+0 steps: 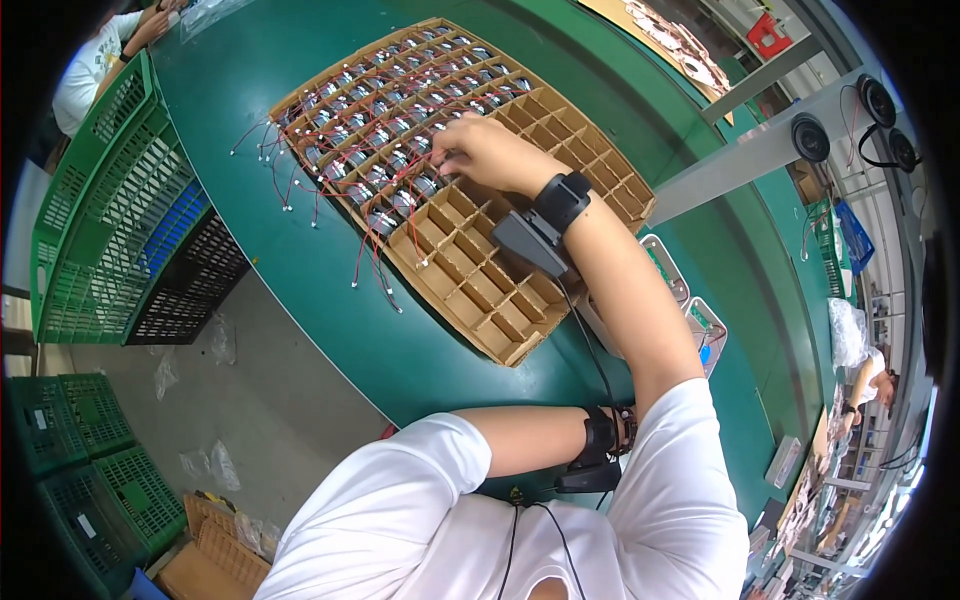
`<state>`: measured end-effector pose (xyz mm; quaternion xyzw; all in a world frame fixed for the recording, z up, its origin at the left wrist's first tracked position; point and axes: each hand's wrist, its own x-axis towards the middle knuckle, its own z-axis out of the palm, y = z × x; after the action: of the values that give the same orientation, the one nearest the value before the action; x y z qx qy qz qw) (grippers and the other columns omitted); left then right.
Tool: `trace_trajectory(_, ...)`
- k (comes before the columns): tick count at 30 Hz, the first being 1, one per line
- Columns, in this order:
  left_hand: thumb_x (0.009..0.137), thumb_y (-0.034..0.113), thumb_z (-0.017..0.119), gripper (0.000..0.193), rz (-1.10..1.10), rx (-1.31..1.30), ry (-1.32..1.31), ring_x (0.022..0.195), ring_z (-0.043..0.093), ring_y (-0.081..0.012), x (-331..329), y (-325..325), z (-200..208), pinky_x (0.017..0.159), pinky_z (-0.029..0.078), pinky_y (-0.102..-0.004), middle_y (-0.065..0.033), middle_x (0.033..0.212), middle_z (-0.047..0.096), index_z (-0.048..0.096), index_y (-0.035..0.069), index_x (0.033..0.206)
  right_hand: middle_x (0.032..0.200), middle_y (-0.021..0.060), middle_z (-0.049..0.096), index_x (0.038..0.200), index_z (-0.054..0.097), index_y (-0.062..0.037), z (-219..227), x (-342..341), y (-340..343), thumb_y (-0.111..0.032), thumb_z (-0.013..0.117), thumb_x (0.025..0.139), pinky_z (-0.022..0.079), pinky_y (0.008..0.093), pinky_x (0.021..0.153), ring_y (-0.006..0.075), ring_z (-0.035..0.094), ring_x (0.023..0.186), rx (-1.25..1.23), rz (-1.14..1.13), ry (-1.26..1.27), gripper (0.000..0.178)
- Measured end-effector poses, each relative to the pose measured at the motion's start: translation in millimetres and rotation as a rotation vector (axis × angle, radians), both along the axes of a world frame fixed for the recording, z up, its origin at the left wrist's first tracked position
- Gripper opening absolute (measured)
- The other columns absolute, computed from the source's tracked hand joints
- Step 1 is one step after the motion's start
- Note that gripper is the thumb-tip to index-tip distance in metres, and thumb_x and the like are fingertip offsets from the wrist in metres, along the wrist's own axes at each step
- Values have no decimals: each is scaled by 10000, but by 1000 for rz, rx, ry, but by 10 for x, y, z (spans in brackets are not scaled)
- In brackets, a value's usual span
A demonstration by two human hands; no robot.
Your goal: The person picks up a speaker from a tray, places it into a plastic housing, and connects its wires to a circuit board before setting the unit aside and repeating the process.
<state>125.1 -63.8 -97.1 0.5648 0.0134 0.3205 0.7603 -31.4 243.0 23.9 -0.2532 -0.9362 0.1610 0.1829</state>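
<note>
A divided cardboard tray (540, 318) lies across the green table. Many of its cells, toward the far left, hold small round metal-rimmed parts with thin red and black wires (382, 222), which look like little speakers. My right hand (485, 155) reaches over the tray, where filled cells meet vacant ones. Its fingers are curled down together at a cell; what they grip is hidden beneath them. My left forearm (535, 440) crosses low in front of my body. Behind my right arm, the left hand and its fingers are covered.
Grey metal housings (708, 330) with green boards sit beyond my right arm. Black round speakers (810, 137) hang on a grey post. Green crates (95, 220) stand left of the table, more (110, 495) on the floor. Another person's hand (150, 28) shows at top left.
</note>
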Motion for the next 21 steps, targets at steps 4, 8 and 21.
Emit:
trace_trajectory(4, 848, 272, 598, 335, 12, 5, -7, 1111, 543, -312, 76, -73, -27, 954, 426, -386, -180, 1214, 576, 596, 68, 1114, 848, 72, 618, 923, 581, -37, -22, 42, -9, -84, 619, 857, 451, 312, 790, 179, 582, 831, -106, -19, 171, 90)
trace_trajectory(8, 844, 274, 600, 328, 43, 29, -22, 1103, 549, -310, 152, -35, -69, 948, 431, -384, -181, 1207, 580, 602, 68, 1100, 832, 29, 618, 906, 590, -25, 150, 53, -135, -89, 616, 878, 453, 255, 748, 97, 562, 822, -490, -212, 598, 75)
trace_trajectory(21, 829, 224, 564, 180, 158, 555, 295, 770, 622, -371, -297, 194, 700, 698, 485, -440, -189, 801, 642, 633, 61, 861, 714, -33, 525, 1008, 627, -14, 1089, 954, -1124, -159, 574, 928, 379, 207, 570, 46, 467, 645, -116, -628, 434, 174)
